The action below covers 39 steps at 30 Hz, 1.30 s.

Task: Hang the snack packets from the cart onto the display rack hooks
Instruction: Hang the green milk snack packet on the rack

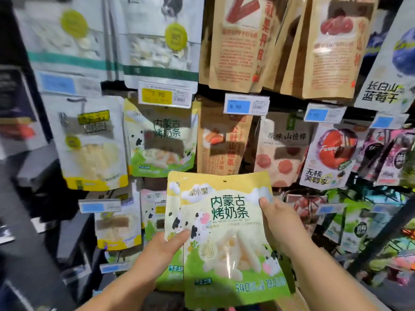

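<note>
The snack packets [226, 239] are held upright in front of the display rack [285, 103], low in the centre of the head view. They form a stack of at least two, the front one overlapping a rear packet [173, 198] of which only the left margin shows. Each is a flat printed film pouch with a clear window showing pale sticks. Judge it light, flexible and smooth-faced, so it is likely to bow, or to slide against its neighbour, if held by one corner. The hang hole [224, 181] sits at the centre of the sealed top strip, which is judged the stiffest part. The left hand [161, 250] pinches the left edge at mid-height, thumb on the front face. The right hand [280, 223] pinches the right edge higher up, thumb on the front, fingers hidden behind. Take hold near the top seal, on either side of the hole, to keep it taut. A matching packet [161, 140] hangs above and to the left, below a yellow price tag [157, 95]; its hook is hidden.
</note>
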Motion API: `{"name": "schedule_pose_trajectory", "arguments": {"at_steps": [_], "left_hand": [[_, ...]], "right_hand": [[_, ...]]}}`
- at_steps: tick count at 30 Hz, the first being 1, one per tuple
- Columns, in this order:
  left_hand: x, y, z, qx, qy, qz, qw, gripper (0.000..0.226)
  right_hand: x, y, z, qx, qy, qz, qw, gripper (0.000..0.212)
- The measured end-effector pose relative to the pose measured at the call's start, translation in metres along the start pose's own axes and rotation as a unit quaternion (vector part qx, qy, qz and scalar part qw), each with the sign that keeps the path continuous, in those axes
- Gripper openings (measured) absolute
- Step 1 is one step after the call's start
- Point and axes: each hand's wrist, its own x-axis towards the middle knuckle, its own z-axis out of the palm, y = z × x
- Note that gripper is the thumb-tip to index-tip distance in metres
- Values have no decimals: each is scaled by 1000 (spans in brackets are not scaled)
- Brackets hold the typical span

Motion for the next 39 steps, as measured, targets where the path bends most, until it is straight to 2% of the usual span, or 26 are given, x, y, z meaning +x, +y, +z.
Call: {"name": "schedule_pose_trajectory", "arguments": {"at_steps": [2, 4, 5, 6, 11, 13, 15, 17, 19, 22, 24, 29, 34, 39], "left_hand": [[-3, 2, -14, -15, 36, 3, 999, 31], [-5, 1, -27, -34, 56, 18, 998, 61], [-7, 2, -33, -37, 66, 26, 997, 66], [-8, 4, -39, -38, 75, 33, 996, 62], [-9, 9, -63, -63, 122, 56, 989, 22], [-9, 10, -70, -71, 141, 66, 985, 16], [-10, 13, -76, -86, 151, 82, 981, 16], [-10, 16, -83, -96, 162, 92, 978, 16], [-8, 17, -90, -99, 173, 95, 975, 18], [-5, 18, -97, -101, 178, 103, 973, 24], [-3, 20, -101, -106, 183, 104, 972, 23], [2, 22, -121, -130, 205, 118, 963, 20], [0, 22, -138, -168, 222, 139, 950, 10], [-7, 16, -154, -199, 242, 148, 938, 5]], "right_hand": [[1, -17, 10, 11, -7, -22, 1000, 37], [1, -33, 19, 50, -22, -42, 998, 21], [0, -39, 23, 72, -32, -48, 996, 13], [-2, -47, 26, 94, -45, -55, 993, 8], [1, -70, 39, 160, -100, -83, 978, 18], [3, -77, 45, 172, -132, -83, 973, 31], [7, -82, 51, 192, -194, -81, 959, 53], [13, -82, 57, 202, -241, -82, 946, 61], [15, -85, 61, 202, -227, -85, 949, 57], [16, -94, 65, 192, -165, -103, 962, 28], [17, -102, 68, 192, -143, -111, 965, 19], [23, -120, 73, 224, -111, -116, 961, 23], [28, -133, 71, 288, -122, -114, 943, 23], [37, -139, 73, 306, -114, -122, 937, 19]]}}
